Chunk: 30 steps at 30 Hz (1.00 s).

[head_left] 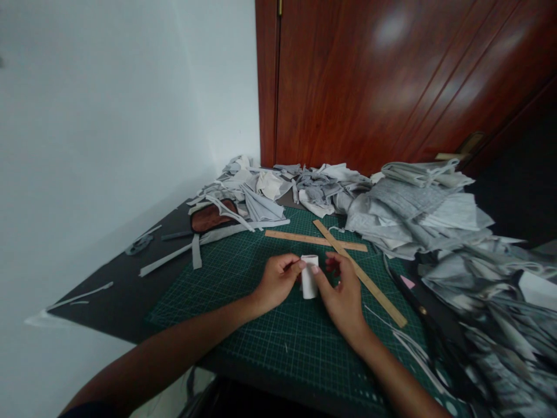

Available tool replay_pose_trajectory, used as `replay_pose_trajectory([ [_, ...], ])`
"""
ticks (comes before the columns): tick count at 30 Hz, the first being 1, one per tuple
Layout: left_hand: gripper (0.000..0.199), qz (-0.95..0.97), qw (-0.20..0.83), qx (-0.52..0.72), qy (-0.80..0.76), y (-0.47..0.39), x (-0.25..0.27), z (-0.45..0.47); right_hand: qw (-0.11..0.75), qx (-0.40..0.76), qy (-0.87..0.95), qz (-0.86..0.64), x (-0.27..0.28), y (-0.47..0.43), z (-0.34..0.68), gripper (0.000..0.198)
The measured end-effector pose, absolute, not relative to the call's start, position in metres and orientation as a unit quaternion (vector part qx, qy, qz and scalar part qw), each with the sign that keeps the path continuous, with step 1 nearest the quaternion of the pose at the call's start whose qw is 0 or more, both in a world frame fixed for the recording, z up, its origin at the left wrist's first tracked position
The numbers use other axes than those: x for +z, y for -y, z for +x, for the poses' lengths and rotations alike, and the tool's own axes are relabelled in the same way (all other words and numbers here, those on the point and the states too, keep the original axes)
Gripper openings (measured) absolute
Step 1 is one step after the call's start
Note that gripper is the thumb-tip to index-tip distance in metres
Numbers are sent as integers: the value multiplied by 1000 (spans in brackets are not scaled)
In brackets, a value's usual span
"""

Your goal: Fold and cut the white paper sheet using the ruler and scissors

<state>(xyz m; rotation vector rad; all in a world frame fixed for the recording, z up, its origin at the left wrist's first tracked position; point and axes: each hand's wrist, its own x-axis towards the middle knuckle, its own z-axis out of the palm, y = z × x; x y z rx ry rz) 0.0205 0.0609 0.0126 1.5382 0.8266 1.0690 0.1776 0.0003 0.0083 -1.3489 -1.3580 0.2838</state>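
A small white piece of folded or rolled fabric (pixel 310 281) is held upright just above the green cutting mat (pixel 252 278). My left hand (pixel 278 278) pinches its upper left edge between thumb and fingers. On the other side, my right hand (pixel 342 284) has its thumb pressed against the front of the fabric, with the fingers curled behind and partly apart. Two wooden rulers lie crossed beyond my hands: a short ruler (pixel 300 237) and a longer ruler (pixel 378 290) that slants down past my right hand.
A pair of black scissors (pixel 429 322) and a small pink piece (pixel 408 282) lie at the right. Grey fabric heaps (pixel 418 209) fill the right side, and scraps (pixel 270 186) line the back. A brown pouch-like piece (pixel 213 216) rests at the left, near the white wall (pixel 130 116).
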Motion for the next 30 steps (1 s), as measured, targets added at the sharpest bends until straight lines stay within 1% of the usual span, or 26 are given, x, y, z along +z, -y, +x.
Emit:
replay_pose_trajectory([
  [1,40,647,516,446,-341,-60,13,21,578,174,554,-573,9,-3,179,45],
  [2,40,651,513,447,-338,-59,13,21,578,239,542,-562,10,-5,179,49],
  [4,40,657,510,445,-332,-58,14,21,564,366,528,-518,14,-6,178,44],
  [6,41,666,505,437,-332,-57,14,21,561,430,511,-489,17,-6,175,38],
  [11,43,679,495,426,-335,-54,17,20,600,414,484,-484,17,-2,167,30],
  [20,37,681,487,416,-356,-51,15,22,627,457,413,-476,11,0,162,32],
  [30,34,682,481,404,-375,-49,6,24,597,377,464,-534,12,2,163,39],
])
